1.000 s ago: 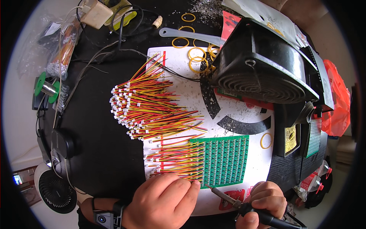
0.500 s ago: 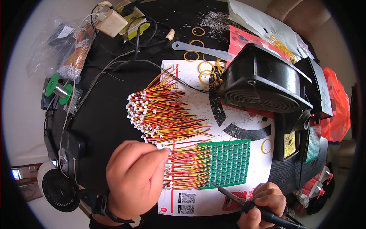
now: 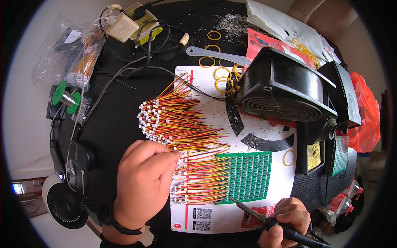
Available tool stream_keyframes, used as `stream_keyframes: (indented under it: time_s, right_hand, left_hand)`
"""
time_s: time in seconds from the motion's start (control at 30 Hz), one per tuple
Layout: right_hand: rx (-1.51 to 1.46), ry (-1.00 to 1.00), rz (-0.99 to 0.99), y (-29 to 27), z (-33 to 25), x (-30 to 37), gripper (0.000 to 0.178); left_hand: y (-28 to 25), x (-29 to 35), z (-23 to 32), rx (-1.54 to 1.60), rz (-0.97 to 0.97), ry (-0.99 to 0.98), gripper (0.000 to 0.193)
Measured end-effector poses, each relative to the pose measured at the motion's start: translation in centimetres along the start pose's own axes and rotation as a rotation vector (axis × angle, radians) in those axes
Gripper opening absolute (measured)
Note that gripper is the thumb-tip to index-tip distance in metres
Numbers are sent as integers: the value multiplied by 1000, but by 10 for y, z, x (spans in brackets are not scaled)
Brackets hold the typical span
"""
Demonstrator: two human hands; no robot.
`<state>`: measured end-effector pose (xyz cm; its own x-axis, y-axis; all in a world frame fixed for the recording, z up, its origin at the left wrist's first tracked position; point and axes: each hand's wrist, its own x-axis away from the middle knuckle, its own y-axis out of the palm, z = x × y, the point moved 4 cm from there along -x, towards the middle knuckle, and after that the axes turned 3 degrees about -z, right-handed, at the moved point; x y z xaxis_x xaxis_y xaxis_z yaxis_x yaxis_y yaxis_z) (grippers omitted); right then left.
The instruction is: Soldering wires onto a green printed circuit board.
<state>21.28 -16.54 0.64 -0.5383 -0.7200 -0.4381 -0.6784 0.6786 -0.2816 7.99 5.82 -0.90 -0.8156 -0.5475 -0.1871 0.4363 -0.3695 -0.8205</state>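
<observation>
My left hand (image 3: 144, 177) is closed, thumb and fingertips pinched at the connector end of a red and yellow wire lead at the top of a row of leads (image 3: 202, 177). Those leads run to the left edge of a green circuit board (image 3: 250, 177) with many small repeated units. A soldering iron (image 3: 269, 223) rests in the grip of my right hand (image 3: 291, 217), its tip by the board's lower edge. Above the row lies a heap of loose leads (image 3: 178, 120) with white connectors on their left ends.
A black fan (image 3: 285, 89) stands at the right, beside a yellow tip-cleaning sponge (image 3: 314, 156). Rubber bands (image 3: 223, 73) and a grey plastic strip (image 3: 215, 53) lie behind the printed sheet (image 3: 264, 215). A green solder spool (image 3: 66, 98) and bagged leads (image 3: 86, 66) sit at the left.
My left hand has shifted slightly upward, uncovering more white connectors in the lower row. The right hand and soldering iron stay in place.
</observation>
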Motion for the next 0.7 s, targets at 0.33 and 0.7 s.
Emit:
stream_keyframes:
  time_s: [0.33, 0.7]
  right_hand:
    - [10, 2, 16, 2, 0, 1, 20]
    - [-2, -28, 81, 3, 1, 2, 19]
  left_hand:
    - [-5, 1, -1, 18, 54, -39, 14]
    - [-24, 16, -6, 803, 341, -211, 20]
